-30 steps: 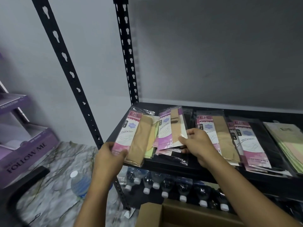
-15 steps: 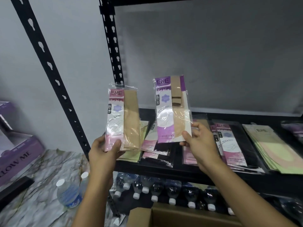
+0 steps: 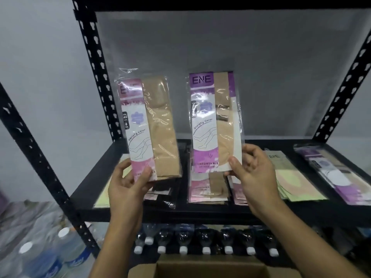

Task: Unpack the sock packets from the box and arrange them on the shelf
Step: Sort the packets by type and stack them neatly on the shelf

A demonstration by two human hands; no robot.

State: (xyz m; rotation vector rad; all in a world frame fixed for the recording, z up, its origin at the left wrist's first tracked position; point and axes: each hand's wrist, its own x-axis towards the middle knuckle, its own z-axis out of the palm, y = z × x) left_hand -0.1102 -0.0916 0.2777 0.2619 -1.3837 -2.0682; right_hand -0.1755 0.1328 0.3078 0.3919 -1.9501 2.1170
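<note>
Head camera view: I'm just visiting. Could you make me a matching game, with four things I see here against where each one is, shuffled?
Things:
1. pink-topped sock packet
2. purple-topped sock packet
3. white-capped bottles
4. cardboard box

Places:
a. in a row under the shelf
b. held up by the right hand
c. open, at the bottom edge of the view
d. held up by the left hand

Pairs: 1-d, 2-b, 3-a, 4-c.

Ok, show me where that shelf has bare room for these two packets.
Bare: the left edge of the shelf, beside the yellow-green packet; a back strip behind the green stack. From the pink stack to the purple packets it is crowded, with narrow gaps.
</note>
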